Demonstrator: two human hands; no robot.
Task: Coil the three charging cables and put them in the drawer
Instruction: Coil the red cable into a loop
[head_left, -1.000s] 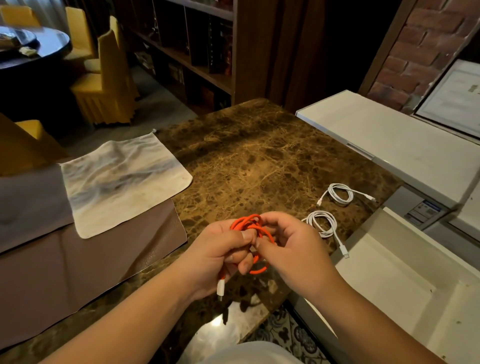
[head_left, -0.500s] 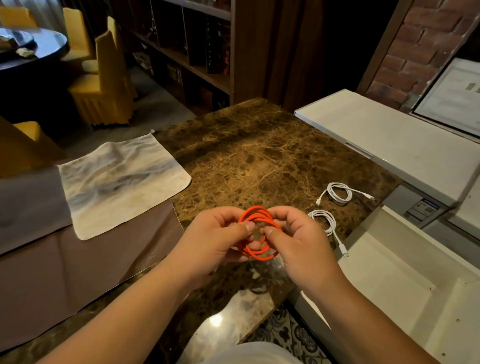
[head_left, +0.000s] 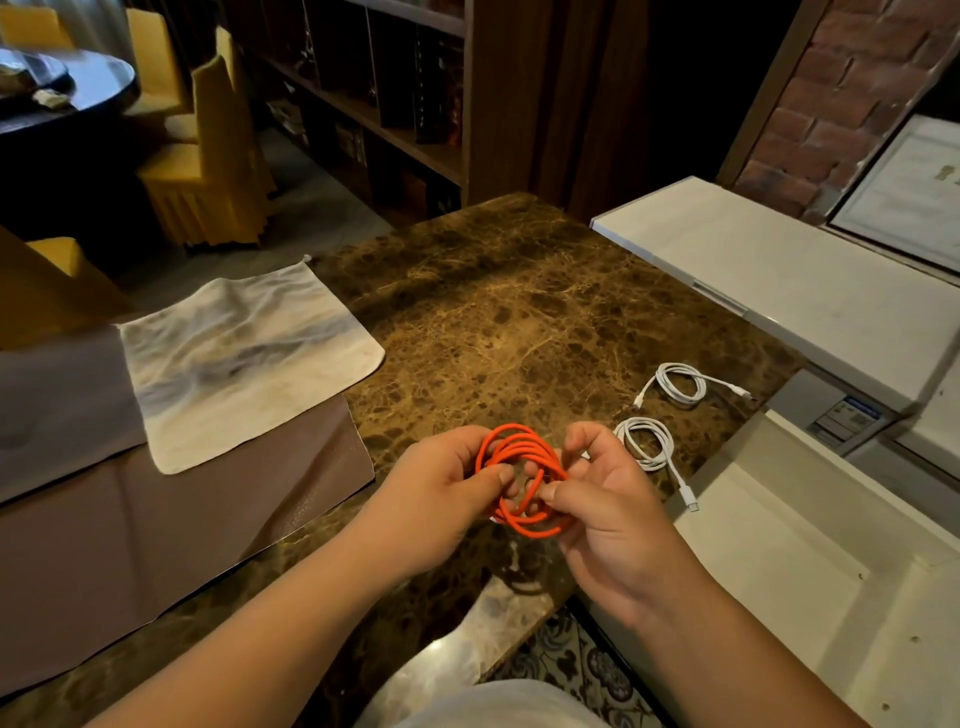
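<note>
Orange cable coil held in both hands above the marble counter.

Left hand (head_left: 441, 499) and right hand (head_left: 608, 514) each pinch one side of the orange cable (head_left: 522, 478), which keeps its loops stacked. Two coiled white cables (head_left: 647, 441) (head_left: 680, 383) lie right of the orange cable, near the open drawer (head_left: 779, 551), probably staged for transfer.
</note>
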